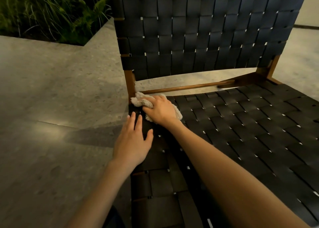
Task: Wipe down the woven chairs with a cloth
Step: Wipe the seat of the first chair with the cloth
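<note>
Fingers of the right hand curl round the bunched cloth, pressed into the back-left corner of the woven seat beside the wooden post. At 7 o'clock the left hand lies flat, fingers straight. Most of the seat stretches toward 3 o'clock, likely the right hand's sweep.

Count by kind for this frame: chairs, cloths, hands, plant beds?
woven chair: 1
cloth: 1
hands: 2 (left hand flat on the seat edge, right hand gripping the cloth)
plant bed: 1
Total: 5
</note>
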The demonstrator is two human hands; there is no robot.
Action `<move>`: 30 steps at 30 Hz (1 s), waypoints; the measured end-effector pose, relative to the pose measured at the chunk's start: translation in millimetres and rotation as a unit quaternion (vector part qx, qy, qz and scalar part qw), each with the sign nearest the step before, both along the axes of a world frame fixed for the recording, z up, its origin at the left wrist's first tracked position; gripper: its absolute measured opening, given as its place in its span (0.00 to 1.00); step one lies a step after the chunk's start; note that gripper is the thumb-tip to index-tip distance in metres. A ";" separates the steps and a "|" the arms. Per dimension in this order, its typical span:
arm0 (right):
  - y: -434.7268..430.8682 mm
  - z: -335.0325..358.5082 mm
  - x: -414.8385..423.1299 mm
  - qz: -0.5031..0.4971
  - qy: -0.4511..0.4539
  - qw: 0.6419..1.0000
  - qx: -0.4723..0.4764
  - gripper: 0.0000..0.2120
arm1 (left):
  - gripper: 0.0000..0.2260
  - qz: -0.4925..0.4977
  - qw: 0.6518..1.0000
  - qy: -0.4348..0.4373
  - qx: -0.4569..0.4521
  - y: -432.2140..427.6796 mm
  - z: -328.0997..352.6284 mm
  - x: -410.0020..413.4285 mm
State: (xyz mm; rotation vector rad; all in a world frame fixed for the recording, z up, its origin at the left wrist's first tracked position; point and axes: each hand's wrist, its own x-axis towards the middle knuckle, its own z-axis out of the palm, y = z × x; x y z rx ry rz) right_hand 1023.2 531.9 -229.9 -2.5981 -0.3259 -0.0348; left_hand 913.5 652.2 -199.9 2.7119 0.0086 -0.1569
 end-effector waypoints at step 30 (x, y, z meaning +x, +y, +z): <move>-57.4 17.1 -95.6 -0.096 0.036 0.991 -0.089 0.24 | 0.26 -0.044 0.997 0.042 0.040 -7.9 9.5 -29.8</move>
